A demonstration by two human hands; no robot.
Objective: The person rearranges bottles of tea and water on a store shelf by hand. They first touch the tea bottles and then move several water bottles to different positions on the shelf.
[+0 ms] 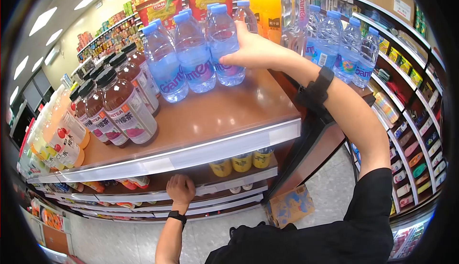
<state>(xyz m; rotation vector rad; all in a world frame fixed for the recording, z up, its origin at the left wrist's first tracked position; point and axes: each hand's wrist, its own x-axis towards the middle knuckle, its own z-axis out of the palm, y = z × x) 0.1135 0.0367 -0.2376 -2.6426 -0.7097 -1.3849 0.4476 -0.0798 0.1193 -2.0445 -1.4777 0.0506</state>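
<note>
My right hand (256, 49) reaches up onto the top wooden shelf (215, 115) and grips a clear water bottle with a blue label and blue cap (224, 44), which stands upright in a group of similar water bottles (191, 53). A black band sits on that forearm. My left hand (180, 189) is lower down, its fingers curled over the front edge of a lower shelf (224, 187). A black watch is on that wrist.
Brown tea bottles with black caps (126, 106) stand left of the water, and pale juice bottles (60, 139) further left. Orange drink bottles (267, 5) and more water bottles (344, 49) stand behind. A snack aisle runs at right. A cardboard box (289, 205) lies on the tiled floor.
</note>
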